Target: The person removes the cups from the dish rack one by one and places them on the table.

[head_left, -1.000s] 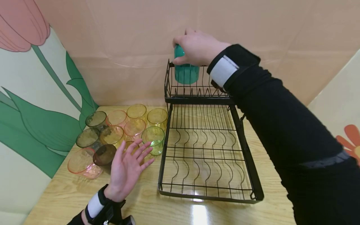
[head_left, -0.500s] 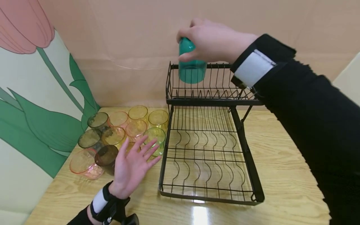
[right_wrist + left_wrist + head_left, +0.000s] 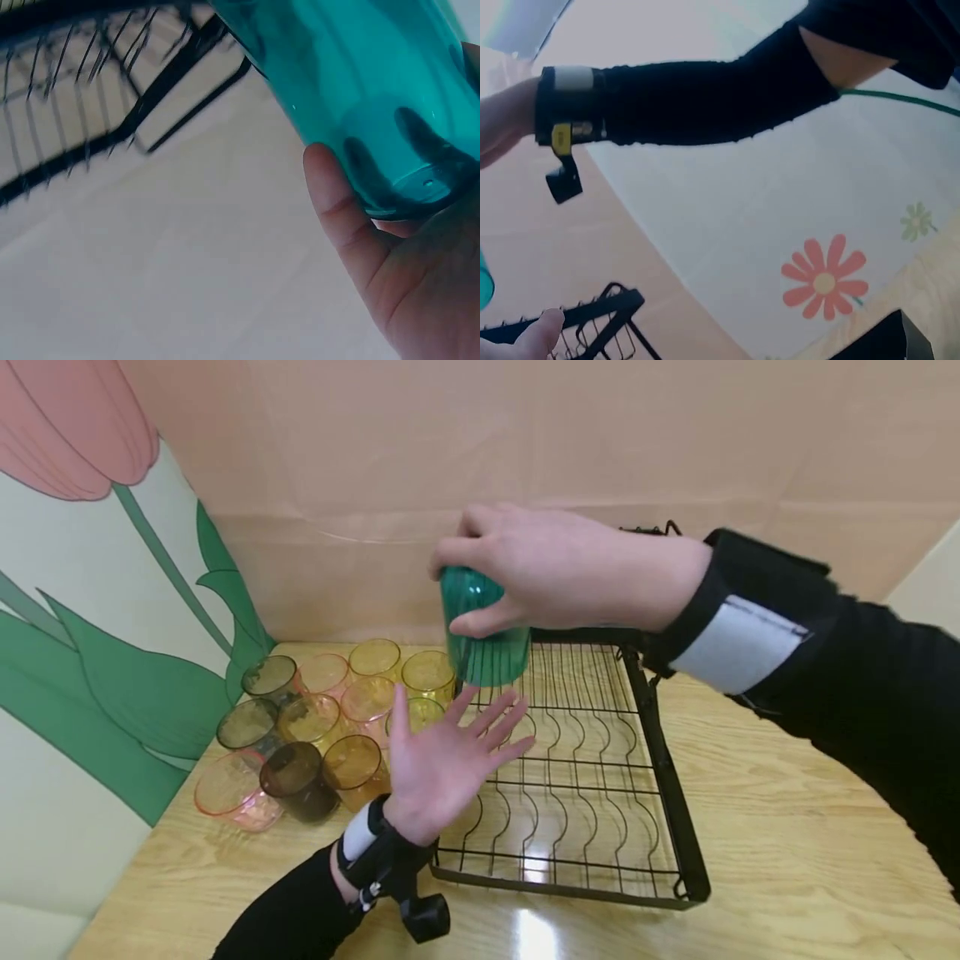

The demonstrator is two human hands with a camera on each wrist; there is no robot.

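Note:
My right hand [image 3: 525, 564] grips a teal see-through cup [image 3: 487, 656] near its base, the cup's mouth turned down. Thumb and fingers wrap around its sides, as the right wrist view also shows on the teal cup [image 3: 375, 97]. Just below it, my left hand [image 3: 446, 764] is spread with the palm up and holds nothing; its fingertips come close under the cup's rim. A black two-tier dish rack [image 3: 678, 810] stands behind both hands. Its upper tier is mostly hidden by the right hand and forearm.
Several coloured glasses stand upright left of the rack, among them a dark brown glass [image 3: 300, 793], an amber glass [image 3: 356, 777] and a pink glass [image 3: 236, 793]. The wooden table [image 3: 795, 827] runs to a peach backdrop [image 3: 337, 468] at the back.
My right hand has brought the teal cup down and nearer from over the rack's upper tier. My left hand has moved right and up, from beside the glasses to under the cup.

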